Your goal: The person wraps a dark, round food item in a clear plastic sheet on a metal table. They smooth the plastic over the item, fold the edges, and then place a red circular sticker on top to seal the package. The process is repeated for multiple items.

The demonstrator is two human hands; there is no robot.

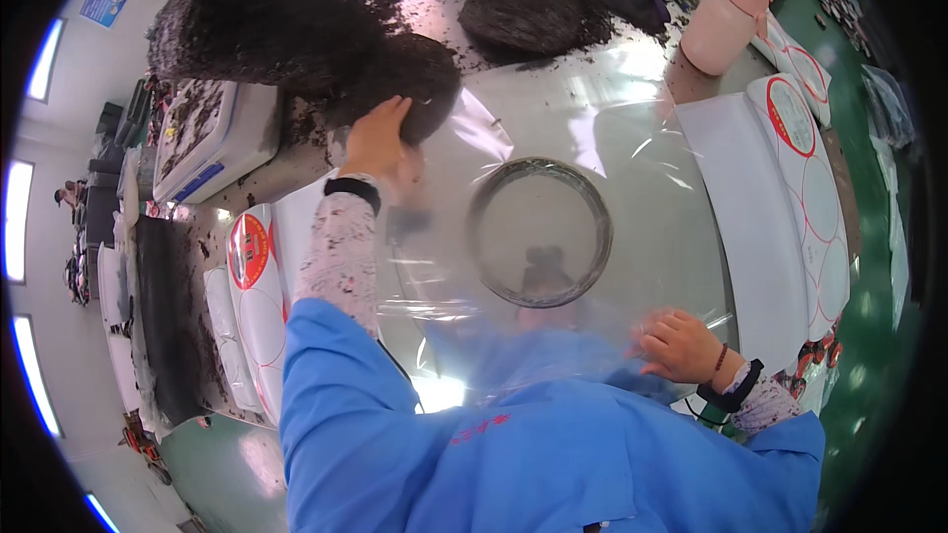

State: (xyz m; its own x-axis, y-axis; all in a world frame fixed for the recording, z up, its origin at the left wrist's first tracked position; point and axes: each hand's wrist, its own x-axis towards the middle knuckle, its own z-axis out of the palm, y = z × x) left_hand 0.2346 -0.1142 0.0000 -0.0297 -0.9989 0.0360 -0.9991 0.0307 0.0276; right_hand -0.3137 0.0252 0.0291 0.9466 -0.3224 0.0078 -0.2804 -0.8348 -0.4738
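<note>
My left hand (375,139) grips the near edge of a dark round pressed cake (418,85) of dried plant matter. That cake rests at the near end of a long stack of similar dark cakes (259,22). My right hand (678,346) hovers low over the right front of the shiny metal worktop (437,252), fingers bent. Clear plastic film (659,144) seems to spread over the worktop, and I cannot tell whether the right fingers pinch it. Between the hands a thin dark-rimmed ring (609,229) lies flat.
White label sheets with red ovals lie at the right (792,115) and left (252,252). A crumb-covered white box (222,137) stands below the stack. Another dark cake (522,15) and a pink bottle (722,22) are at the far side. Dark crumbs litter the back.
</note>
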